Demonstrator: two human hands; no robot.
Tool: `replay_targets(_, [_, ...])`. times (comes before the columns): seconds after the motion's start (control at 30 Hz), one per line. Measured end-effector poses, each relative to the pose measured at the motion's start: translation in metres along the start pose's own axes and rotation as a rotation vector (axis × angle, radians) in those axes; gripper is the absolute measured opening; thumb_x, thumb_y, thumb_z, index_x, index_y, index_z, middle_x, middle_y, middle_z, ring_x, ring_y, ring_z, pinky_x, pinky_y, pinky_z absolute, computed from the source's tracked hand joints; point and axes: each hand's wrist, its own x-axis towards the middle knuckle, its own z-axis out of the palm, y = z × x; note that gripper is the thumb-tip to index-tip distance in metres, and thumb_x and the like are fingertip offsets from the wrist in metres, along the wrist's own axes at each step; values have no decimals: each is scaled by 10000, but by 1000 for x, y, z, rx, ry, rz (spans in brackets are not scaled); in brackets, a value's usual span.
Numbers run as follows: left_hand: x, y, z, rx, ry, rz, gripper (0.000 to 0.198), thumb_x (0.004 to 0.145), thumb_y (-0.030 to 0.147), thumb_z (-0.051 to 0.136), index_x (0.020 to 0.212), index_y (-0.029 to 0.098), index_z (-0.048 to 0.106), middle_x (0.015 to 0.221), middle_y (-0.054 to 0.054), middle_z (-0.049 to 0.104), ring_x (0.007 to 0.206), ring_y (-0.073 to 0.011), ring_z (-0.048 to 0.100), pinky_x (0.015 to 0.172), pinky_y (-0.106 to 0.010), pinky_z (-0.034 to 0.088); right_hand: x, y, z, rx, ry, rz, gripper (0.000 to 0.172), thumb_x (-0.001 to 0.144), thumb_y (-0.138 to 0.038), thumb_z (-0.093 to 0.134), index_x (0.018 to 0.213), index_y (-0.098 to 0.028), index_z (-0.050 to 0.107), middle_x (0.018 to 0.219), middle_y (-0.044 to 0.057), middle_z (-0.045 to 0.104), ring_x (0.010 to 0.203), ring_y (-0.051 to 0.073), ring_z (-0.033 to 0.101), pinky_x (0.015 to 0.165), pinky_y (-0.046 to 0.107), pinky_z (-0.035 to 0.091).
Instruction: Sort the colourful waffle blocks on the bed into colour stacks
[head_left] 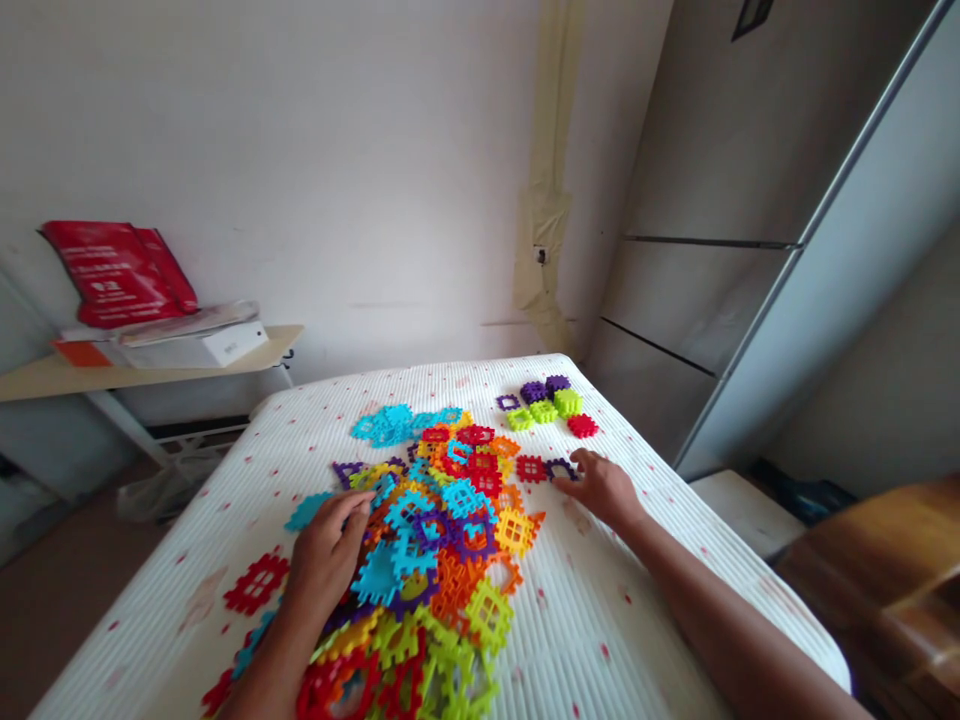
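Note:
My left hand (330, 545) is over the left side of a heap of plastic interlocking building pieces (450, 575), its fingers curled and its fingertips closed at a blue building piece (383, 489). Right of the heap, my right hand (606, 488) has thumb and fingers around the edge of a purple building piece (557, 469) lying low on the table. Beside that is a red window-shaped building piece (531, 468). The heap mixes red, blue, green, orange, yellow and purple pieces, many overlapping. My left forearm hides part of its near left side.
Toward the far right corner of the cloth-covered table (622, 640) stand small purple stacks (533, 391), green stacks (568, 402) and a red stack (583, 426). Blue pieces (384, 426) lie behind the heap. A grey cabinet (690, 290) borders the right; a side desk (277, 345) stands left.

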Motion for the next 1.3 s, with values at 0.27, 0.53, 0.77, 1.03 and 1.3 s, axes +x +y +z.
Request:
replay_targets(0.27, [0,2,0,-8,14,9,387,765,469,417,888,199,666,961,-75,690,921,-228,627,868,-359,477,8,-3,3,67,15,14,331,729,-329,600,1018,-168,612,962,76,663,834,178,618,692,234,419])
replay_targets(0.53, [0,4,0,-20,15,10,381,773,467,420,888,201,668,971,-74,686,934,-228,624,870,-358,479,100,-56,-26,7,112,32,381,774,-394,566,1092,-191,617,1049,96,656,912,204,618,716,246,441])
replay_targets(0.77, [-1,4,0,-2,21,3,365,779,460,423,880,212,672,970,-66,684,941,-225,622,877,-366,477,163,-101,15,-143,-88,122,354,794,-344,536,1087,-173,640,1078,144,651,981,236,613,751,285,465])
replay_targets(1.03, [-2,8,-1,-31,19,-27,355,766,441,423,867,208,671,975,-79,679,943,-235,619,866,-388,482,173,-102,37,-185,-128,105,337,807,-280,508,1056,-125,674,1051,185,659,961,255,629,763,300,479])
replay_targets(1.3, [-3,5,0,-49,-3,-15,342,785,424,432,897,197,663,983,-81,671,955,-233,608,886,-396,464,177,-103,39,-216,-132,98,330,788,-246,526,1048,-114,680,1056,204,653,985,272,618,776,341,482])
